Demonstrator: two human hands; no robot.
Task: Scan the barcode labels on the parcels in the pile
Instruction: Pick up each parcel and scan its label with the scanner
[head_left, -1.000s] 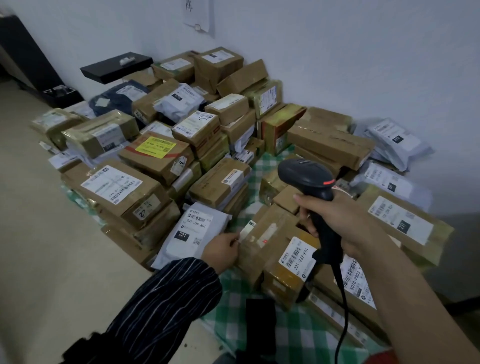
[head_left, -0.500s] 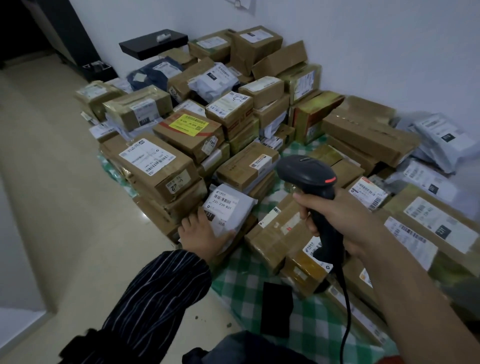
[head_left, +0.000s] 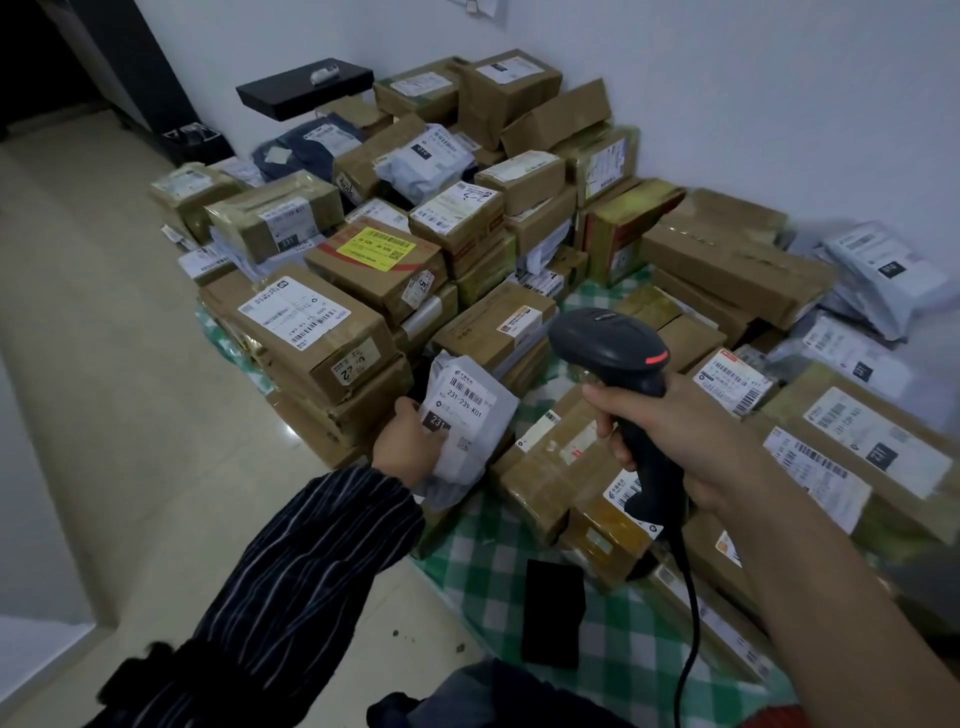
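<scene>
The white mailer bag (head_left: 496, 436) stood tilted up at the near edge of the pile of parcels (head_left: 363, 270), its barcode label (head_left: 462, 400) facing upward, and the left hand (head_left: 410, 449) gripped its lower edge. Just to its right, the right hand (head_left: 685, 441) was curled round the handle of the black scanner (head_left: 608, 338), held above brown boxes lying on a green checked cloth (head_left: 639, 665).

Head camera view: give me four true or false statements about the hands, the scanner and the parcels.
1. The right hand grips the barcode scanner by its handle. True.
2. The left hand lies flat on the floor. False: it holds a white bag parcel, label facing up.
3. A yellow label sits on one cardboard box. True.
4. The cloth is plain red. False: it is green and white checked.
</scene>
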